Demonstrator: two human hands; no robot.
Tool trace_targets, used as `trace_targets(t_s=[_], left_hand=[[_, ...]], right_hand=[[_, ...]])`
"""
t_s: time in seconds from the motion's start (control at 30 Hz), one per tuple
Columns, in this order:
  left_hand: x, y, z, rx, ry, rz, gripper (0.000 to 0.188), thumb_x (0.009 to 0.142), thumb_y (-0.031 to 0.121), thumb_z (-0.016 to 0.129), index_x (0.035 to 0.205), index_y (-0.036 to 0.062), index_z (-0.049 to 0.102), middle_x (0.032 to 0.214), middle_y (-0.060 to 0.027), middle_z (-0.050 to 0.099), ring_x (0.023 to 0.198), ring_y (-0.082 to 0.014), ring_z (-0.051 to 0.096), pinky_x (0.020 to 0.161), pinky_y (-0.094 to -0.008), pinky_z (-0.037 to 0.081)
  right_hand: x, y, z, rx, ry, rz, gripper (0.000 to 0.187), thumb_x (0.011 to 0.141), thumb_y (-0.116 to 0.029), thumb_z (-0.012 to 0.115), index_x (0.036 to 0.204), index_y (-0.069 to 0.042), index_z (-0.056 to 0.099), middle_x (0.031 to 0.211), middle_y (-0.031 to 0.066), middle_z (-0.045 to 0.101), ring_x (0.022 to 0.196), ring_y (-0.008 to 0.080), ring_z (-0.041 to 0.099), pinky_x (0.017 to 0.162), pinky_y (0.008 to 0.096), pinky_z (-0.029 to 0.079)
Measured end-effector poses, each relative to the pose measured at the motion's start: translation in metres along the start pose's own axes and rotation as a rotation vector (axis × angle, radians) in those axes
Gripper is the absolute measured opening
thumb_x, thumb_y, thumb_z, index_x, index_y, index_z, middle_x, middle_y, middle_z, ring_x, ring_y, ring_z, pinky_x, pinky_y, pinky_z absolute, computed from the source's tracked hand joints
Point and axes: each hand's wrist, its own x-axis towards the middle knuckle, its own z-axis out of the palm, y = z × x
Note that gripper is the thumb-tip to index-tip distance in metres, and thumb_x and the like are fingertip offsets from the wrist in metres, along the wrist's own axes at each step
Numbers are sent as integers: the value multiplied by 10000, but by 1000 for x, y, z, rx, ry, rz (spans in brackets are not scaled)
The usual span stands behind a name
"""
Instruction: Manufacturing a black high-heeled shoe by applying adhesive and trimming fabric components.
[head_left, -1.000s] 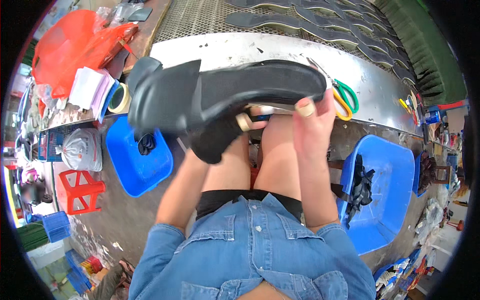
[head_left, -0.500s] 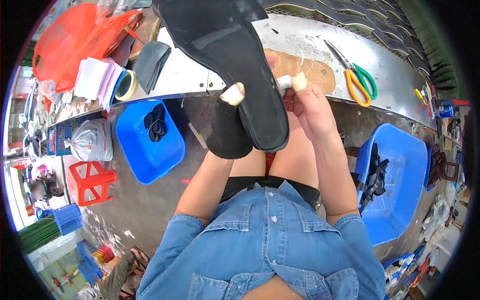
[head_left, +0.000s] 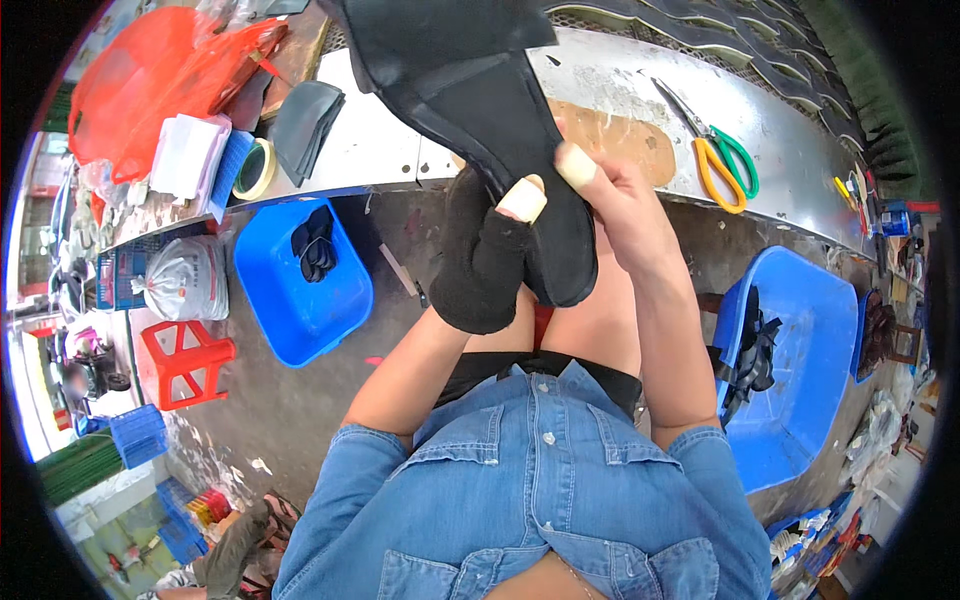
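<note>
Centre of frame: the gloved left hand (head_left: 480, 265) and bare right hand (head_left: 610, 195) both pinch a black shoe (head_left: 470, 90). Scissors (head_left: 715, 150) lie on the metal bench (head_left: 800, 190), upper right.

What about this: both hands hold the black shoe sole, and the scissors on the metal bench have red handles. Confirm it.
Not quite. The head view shows the scissors on the metal bench with yellow and green handles, not red. The rest stands: the left hand, in a black glove, and the right hand both hold the black shoe sole.
</note>
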Motion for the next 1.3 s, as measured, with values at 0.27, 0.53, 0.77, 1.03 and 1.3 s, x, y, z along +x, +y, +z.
trace_targets(t_s=[0.27,0.53,0.77,1.03,1.3], left_hand=[[7,12,10,-336,96,-106,557,882,411,510,1237,-16,469,1194,-107,547,1063,-161,541,898,-290,444],[12,16,15,-269,214,-62,603,885,428,431,1215,-77,457,976,-126,614,907,-152,587,796,-250,472],[17,13,26,-444,385,-34,605,907,437,355,1204,-85,430,929,-154,615,857,-207,596,781,-285,484],[13,12,24,-354,406,-68,609,911,467,300,1197,-59,410,849,-160,597,822,-272,595,810,-367,480],[14,5,15,-407,361,-12,622,905,481,316,1216,-53,379,841,-173,582,832,-290,594,827,-408,478]], right_hand=[[-7,15,-2,168,-23,-74,359,910,-293,556,1005,47,626,879,26,635,793,58,566,696,190,452],[-12,22,-4,216,-78,-124,290,924,-210,534,1003,55,624,847,21,635,778,45,548,683,189,444],[-14,17,8,94,86,-223,255,928,-191,516,992,27,632,778,-22,600,718,26,511,625,185,422],[-19,14,7,-79,132,-234,323,943,-290,497,982,-3,639,739,-25,583,676,25,525,575,171,413],[-22,21,13,-54,166,-250,329,947,-306,490,1066,-21,604,761,-11,593,625,32,519,532,166,403]])
